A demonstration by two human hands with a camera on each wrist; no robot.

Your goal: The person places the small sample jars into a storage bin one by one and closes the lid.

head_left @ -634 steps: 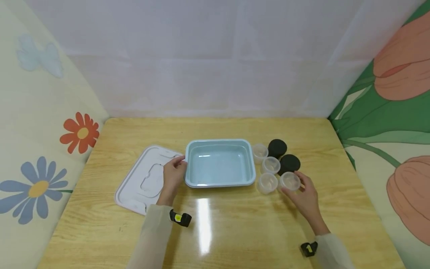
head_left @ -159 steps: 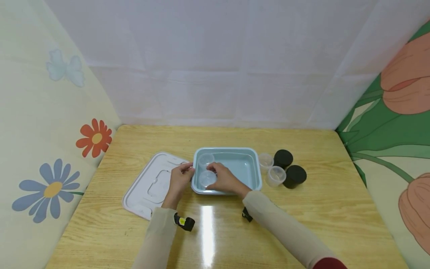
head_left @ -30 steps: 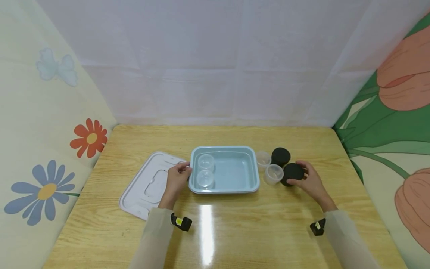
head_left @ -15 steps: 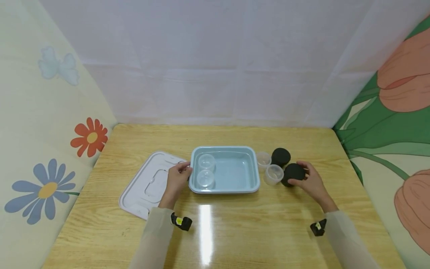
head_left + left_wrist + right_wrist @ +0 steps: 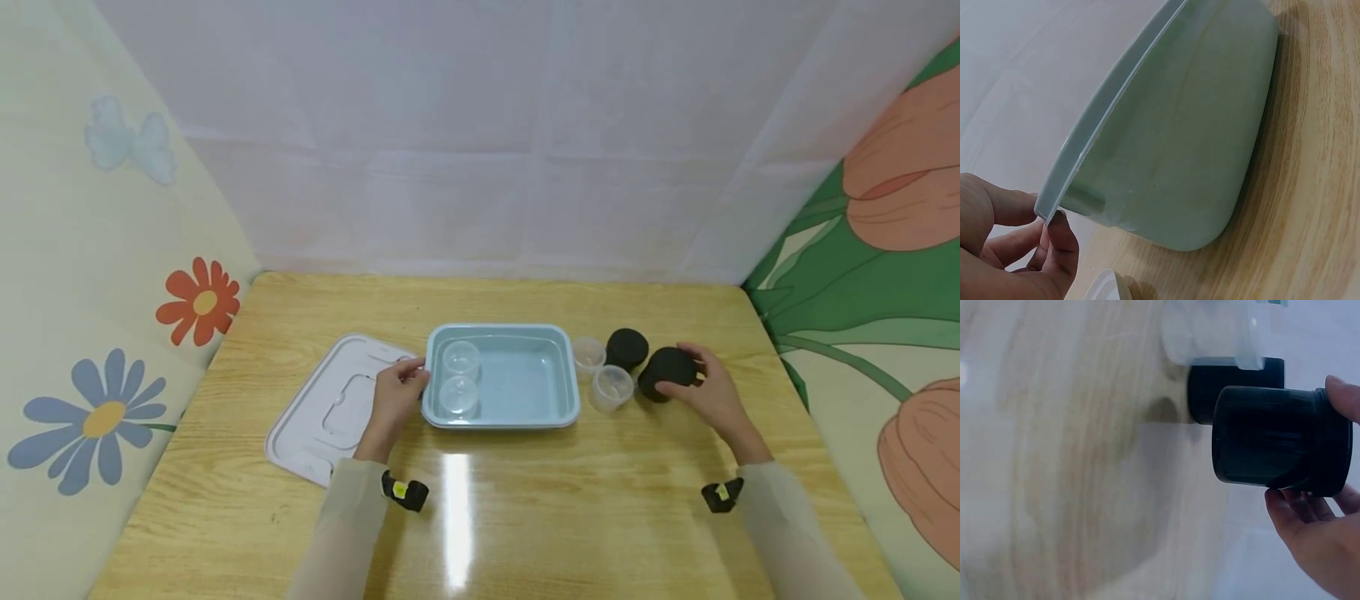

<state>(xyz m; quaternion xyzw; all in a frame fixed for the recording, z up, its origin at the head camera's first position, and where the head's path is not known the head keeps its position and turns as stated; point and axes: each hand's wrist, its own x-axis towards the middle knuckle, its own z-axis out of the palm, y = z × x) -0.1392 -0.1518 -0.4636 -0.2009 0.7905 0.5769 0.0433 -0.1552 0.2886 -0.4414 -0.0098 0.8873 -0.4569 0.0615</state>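
- Right hand (image 5: 717, 398): partly closed, fingers and thumb around the upper end of a black cylindrical lidded jar (image 5: 667, 364); this hold probably keeps it upright. The jar appears clear of the yellow wood-grain table (image 5: 570, 517), right of the box.
- Left hand (image 5: 392, 406): thumb and finger pinch the left rim of a pale blue rectangular glossy box (image 5: 525, 387), presumably to steady it.
- Inside the box, left end: a far clear round plastic cup (image 5: 461, 358) and a near clear cup (image 5: 459, 397), side by side, apparently to save room.
- Right of the box: two further clear cups (image 5: 612, 387) and a second black jar (image 5: 627, 347), grouped within reach.
- Left: white rectangular plastic lid (image 5: 307, 437), lying flat, seemingly set aside for access.
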